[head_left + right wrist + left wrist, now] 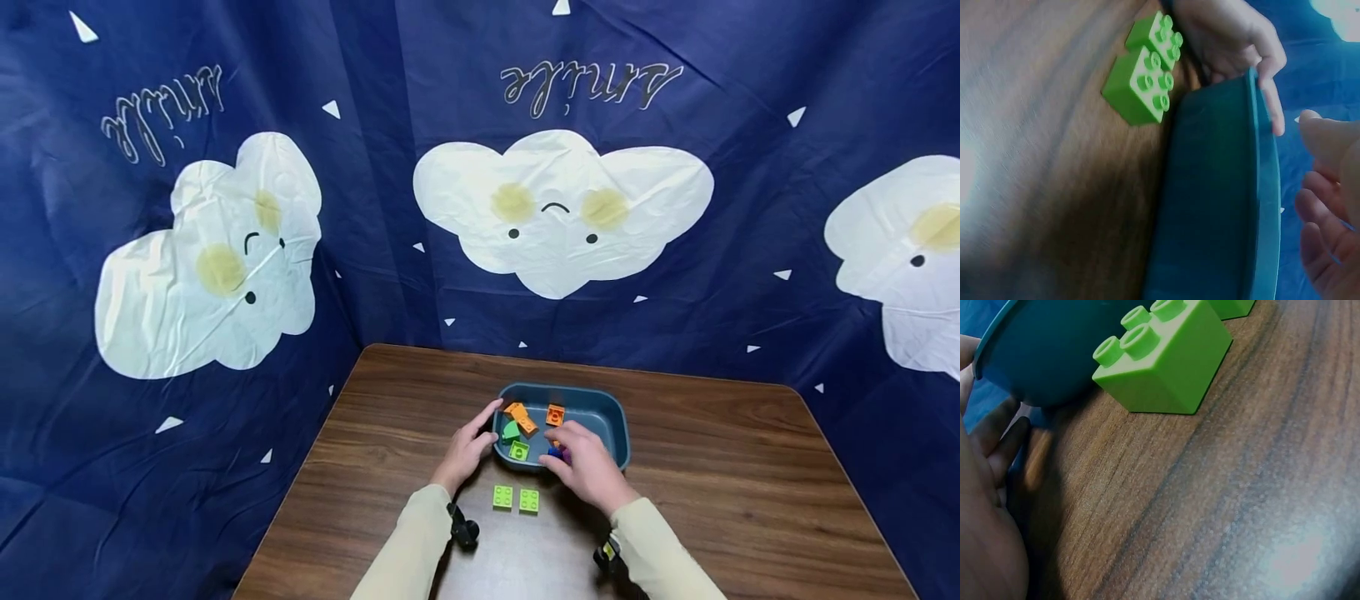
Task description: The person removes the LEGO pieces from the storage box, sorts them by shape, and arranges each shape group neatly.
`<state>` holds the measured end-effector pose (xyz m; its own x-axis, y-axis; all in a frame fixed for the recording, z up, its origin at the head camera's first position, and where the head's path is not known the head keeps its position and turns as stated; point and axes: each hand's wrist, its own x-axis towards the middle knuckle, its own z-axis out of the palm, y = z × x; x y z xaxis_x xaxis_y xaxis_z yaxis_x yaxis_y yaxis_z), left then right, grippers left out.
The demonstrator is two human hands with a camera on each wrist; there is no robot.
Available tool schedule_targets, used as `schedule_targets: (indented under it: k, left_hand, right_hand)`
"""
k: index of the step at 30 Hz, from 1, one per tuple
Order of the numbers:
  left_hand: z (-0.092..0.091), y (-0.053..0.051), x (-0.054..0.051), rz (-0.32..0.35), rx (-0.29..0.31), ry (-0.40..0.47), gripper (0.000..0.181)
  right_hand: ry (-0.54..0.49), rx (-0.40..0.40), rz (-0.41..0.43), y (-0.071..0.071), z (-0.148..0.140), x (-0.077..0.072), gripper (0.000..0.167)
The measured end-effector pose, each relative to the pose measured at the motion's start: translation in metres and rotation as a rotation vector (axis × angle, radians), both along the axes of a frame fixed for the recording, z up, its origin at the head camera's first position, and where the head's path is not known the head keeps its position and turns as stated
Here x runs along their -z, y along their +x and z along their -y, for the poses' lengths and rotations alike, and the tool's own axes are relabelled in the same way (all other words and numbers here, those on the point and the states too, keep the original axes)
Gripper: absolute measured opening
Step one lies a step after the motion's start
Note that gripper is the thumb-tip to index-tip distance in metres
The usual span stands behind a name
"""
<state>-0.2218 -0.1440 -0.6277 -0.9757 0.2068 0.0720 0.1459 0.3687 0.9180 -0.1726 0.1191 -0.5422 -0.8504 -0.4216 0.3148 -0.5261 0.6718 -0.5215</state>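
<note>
The left hand (467, 450) rests against the left end of a blue tray (617, 417), its thumb and fingers spread at the rim. Over the tray's near side is the right hand (588, 467), fingers slightly bent above blue (554, 452) and purple pieces; whether it touches any is hidden. In the right wrist view the right hand (1329, 200) shows nothing between thumb and fingers. Inside the tray lie orange blocks (522, 418), another orange block (555, 415), a green piece (511, 431) and a lime block (519, 451).
Two lime four-stud blocks, a left one (502, 497) and a right one (528, 501), stand side by side on the wooden table (712, 450) in front of the tray. A dark blue curtain (375, 208) with white clouds hangs behind the table.
</note>
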Motion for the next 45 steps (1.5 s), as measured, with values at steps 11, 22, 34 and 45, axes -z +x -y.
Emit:
schedule_targets:
  k: [11, 22, 34, 45]
  left_hand:
    - [0.001, 0.005, 0.003, 0.006, 0.004, 0.002, 0.064]
    - [0.004, 0.005, 0.002, -0.003, -0.001, -0.012, 0.064]
    - [0.004, 0.002, 0.008, -0.027, 0.014, -0.001, 0.065]
    - [0.001, 0.000, 0.003, -0.016, 0.012, 0.006, 0.064]
  right_hand:
    - [0.153, -0.225, 0.132, -0.036, 0.023, -0.002, 0.030]
    - [0.383, -0.377, 0.168, -0.057, 0.040, -0.003, 0.034]
    - [0.586, -0.377, 0.224, -0.066, 0.054, -0.001, 0.040]
    - [0.620, -0.337, 0.272, -0.073, 0.059, 0.000, 0.037]
